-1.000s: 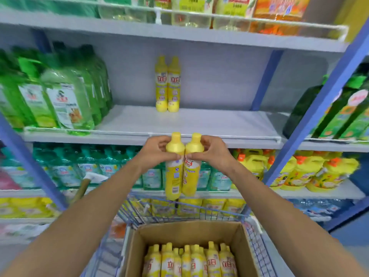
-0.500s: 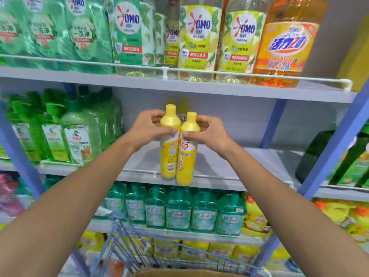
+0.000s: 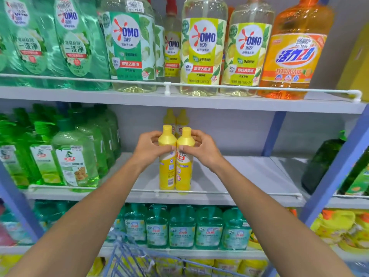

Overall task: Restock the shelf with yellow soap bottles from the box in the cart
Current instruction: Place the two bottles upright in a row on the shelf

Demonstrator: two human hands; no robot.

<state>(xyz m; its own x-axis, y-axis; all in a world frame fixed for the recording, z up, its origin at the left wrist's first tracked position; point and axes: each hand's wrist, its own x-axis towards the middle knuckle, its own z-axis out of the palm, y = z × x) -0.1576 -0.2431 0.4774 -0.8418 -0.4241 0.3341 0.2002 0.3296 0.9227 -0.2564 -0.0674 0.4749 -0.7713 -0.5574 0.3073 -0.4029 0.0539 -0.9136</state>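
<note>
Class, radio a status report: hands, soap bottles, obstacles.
Left grip holds left yellow bottle, right grip the right bottle. Bottoms at front rail. Two shelved bottles behind.

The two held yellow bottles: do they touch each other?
Touching. The head view shows the left bottle and the right bottle pressed side by side, no gap between them.

"OMO" on clear top-shelf bottles (image 3: 203,47); "28" on orange bottle (image 3: 295,54)

Left hand (image 3: 151,149), right hand (image 3: 202,149) bare; forearms (image 3: 89,212) bare to frame edge.
</note>
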